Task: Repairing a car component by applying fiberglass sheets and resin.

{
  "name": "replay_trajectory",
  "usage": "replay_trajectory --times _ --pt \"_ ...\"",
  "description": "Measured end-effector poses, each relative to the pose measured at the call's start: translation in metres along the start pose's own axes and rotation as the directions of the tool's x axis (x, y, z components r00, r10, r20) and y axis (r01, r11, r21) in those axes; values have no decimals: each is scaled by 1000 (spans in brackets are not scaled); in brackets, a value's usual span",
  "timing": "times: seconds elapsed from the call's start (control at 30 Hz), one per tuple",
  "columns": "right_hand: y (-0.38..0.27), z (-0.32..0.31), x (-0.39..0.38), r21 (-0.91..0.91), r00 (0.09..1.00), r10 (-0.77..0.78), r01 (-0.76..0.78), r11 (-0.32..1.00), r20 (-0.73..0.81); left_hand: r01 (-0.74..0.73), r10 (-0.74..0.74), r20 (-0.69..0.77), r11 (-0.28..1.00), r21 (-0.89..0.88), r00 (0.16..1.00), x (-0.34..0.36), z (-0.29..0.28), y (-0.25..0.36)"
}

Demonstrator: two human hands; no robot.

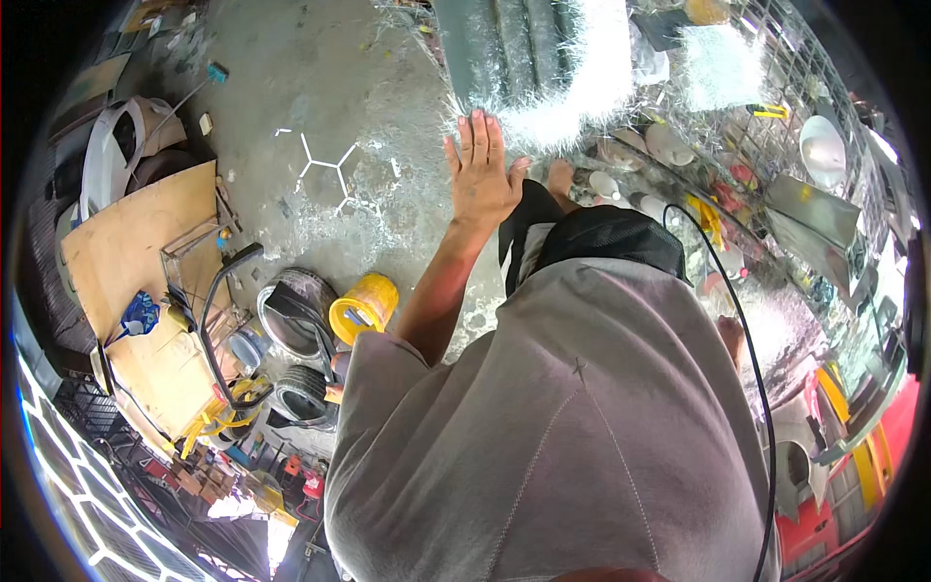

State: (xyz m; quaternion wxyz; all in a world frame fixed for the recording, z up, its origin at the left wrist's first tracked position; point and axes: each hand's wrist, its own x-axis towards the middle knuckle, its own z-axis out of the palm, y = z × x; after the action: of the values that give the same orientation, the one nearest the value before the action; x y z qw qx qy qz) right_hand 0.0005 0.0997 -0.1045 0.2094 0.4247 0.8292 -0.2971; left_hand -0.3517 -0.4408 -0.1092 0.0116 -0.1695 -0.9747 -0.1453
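Observation:
My left hand reaches forward with its fingers stretched out and thumb apart, holding nothing. Its fingertips are at the near left corner of a grey ribbed panel. Frayed, whitish strands that look like fibreglass matting fringe the panel's near and right sides, glaring in bright light. A separate square of similar matting lies to the right. Of my right side, only a bit of skin, probably my right hand, shows beside the grey shirt. Its fingers are mostly hidden by my body.
A yellow bucket and tyres stand at the left, near a brown board. White cups and scraps lie at the right by a metal grid. A black cable runs down my right side.

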Motion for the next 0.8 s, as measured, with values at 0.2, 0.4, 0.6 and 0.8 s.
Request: replay_trajectory --times 0.2,0.4,0.6,0.8 --pt "43 8 27 68 992 83 -77 995 -93 -76 76 56 997 1 996 -3 17 -14" --pt "15 24 12 -205 981 -107 74 976 -159 -44 42 59 998 43 997 -4 1 -5" --pt "-169 -27 20 206 929 -249 310 928 -273 -47 40 197 998 31 980 -6 -9 -3" --pt "-392 -32 40 366 712 -673 692 623 -201 -71 75 46 995 -77 996 -7 -38 -15"
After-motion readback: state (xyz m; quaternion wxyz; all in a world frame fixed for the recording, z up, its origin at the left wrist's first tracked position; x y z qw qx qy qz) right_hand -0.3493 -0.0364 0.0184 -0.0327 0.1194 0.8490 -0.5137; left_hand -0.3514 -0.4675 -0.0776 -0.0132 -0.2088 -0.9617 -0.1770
